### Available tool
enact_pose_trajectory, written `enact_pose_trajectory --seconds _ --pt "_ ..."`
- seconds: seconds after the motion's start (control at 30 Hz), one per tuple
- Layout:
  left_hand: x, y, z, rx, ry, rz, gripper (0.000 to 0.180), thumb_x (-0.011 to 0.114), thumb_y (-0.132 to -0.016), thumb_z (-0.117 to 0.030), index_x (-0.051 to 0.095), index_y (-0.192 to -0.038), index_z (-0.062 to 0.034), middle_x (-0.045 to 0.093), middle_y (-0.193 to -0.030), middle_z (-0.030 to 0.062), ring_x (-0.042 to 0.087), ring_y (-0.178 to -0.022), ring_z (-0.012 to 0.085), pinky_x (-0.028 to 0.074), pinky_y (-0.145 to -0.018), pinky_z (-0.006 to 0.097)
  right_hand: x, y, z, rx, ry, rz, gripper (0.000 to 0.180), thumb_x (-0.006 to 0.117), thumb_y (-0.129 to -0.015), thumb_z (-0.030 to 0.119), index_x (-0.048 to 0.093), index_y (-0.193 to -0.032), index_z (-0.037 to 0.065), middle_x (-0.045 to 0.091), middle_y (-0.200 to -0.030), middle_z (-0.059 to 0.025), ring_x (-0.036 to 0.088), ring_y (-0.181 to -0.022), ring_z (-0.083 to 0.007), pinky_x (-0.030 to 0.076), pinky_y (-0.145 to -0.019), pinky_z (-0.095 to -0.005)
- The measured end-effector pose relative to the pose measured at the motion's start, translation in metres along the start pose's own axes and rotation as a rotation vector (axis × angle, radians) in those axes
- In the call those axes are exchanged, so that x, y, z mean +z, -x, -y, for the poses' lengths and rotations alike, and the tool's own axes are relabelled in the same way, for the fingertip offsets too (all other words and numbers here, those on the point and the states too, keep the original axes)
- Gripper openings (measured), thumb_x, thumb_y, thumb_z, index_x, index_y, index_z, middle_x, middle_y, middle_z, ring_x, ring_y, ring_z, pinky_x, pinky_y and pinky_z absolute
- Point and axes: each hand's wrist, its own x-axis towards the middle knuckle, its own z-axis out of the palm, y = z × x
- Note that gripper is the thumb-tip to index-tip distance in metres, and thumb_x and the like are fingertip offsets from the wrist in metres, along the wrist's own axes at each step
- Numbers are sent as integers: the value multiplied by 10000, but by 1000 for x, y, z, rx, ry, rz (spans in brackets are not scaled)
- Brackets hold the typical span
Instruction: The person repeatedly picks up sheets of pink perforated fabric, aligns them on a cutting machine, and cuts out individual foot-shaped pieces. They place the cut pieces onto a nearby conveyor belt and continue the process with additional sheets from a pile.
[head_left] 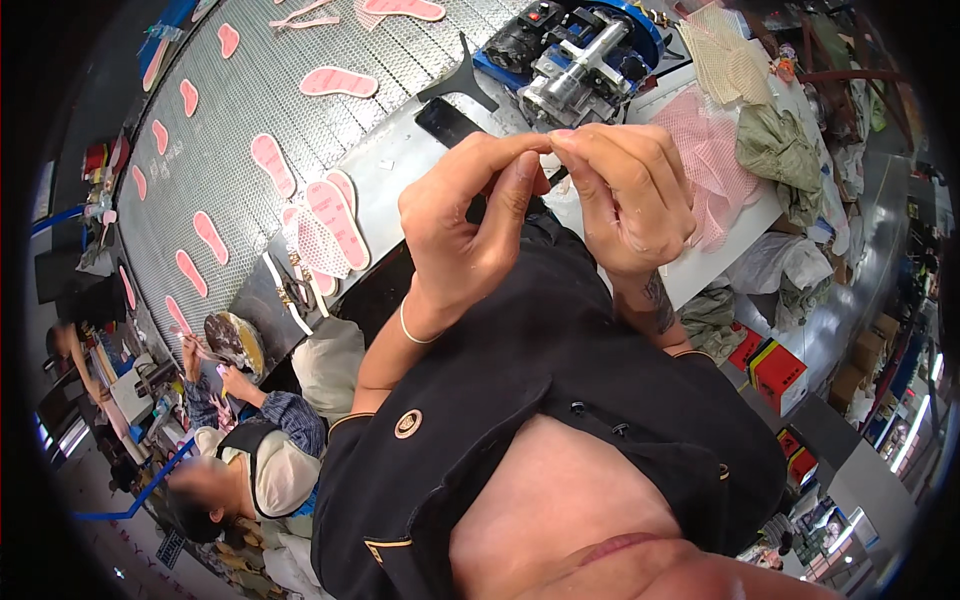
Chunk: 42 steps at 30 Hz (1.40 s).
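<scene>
In front of my chest both hands are raised and meet at the fingertips. My left hand [468, 215] is closed, with thumb and forefinger curled into a pinch. My right hand [630, 195] is closed too, its fingers bent and pressed to the thumb against the left fingertips. Anything between them is too small or hidden to make out. Just beyond my left hand a dark phone [447, 122] lies on the metal table edge [392, 150]. Left of that hand are stacked pink-and-white insoles [338, 225] and a piece of dotted pink-white material [312, 245].
A mesh conveyor belt [225, 110] carries several pink insoles [340, 82]. A blue-based machine [580, 65] stands ahead. Pink mesh sheets [705, 165] and olive cloth [785, 160] lie at right. At lower left a co-worker [265, 450] sits by a round pot [234, 342].
</scene>
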Motion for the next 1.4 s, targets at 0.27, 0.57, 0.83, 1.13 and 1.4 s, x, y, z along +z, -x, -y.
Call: enact_pose_trajectory --seconds 0.27,0.57,0.83,1.13,1.4 --pt "0 -1 2 42 -60 15 156 637 -833 57 689 -976 22 638 -703 89 609 -583 118 441 -503 220 1 -2 1 73 -45 18 212 765 -733 -8 663 -917 23 662 -841 -54 619 -734 -207 506 -619 -297" --pt "-2 -4 8 211 -199 25 207 664 -804 62 699 -999 1 639 -744 77 567 -518 108 425 -456 228 5 1 5 102 -88 2 178 736 -779 13 652 -935 23 657 -849 -59 599 -733 -207 492 -624 -301" --pt "1 -7 10 224 -244 34 237 686 -782 57 705 -1004 -24 633 -749 69 558 -509 119 425 -455 232 1 3 4 219 -379 -8 154 727 -800 23 651 -933 14 648 -831 -72 584 -716 -184 464 -609 -274" --pt "6 -6 14 -68 7 37 187 627 -862 13 692 -1037 -1 652 -780 79 559 -522 92 429 -482 214 -11 9 -8 321 -799 -201 141 687 -857 112 611 -848 -7 614 -797 -99 509 -643 -144 403 -565 -251" --pt "-1 -24 25 -215 1517 246 743 381 -978 -494 122 -1509 -44 286 -1477 214 386 -1279 272 315 -1047 448 11 84 -50 380 185 452 215 608 -858 54 637 -1071 51 671 -847 -88 630 -861 -311 478 -780 -384"
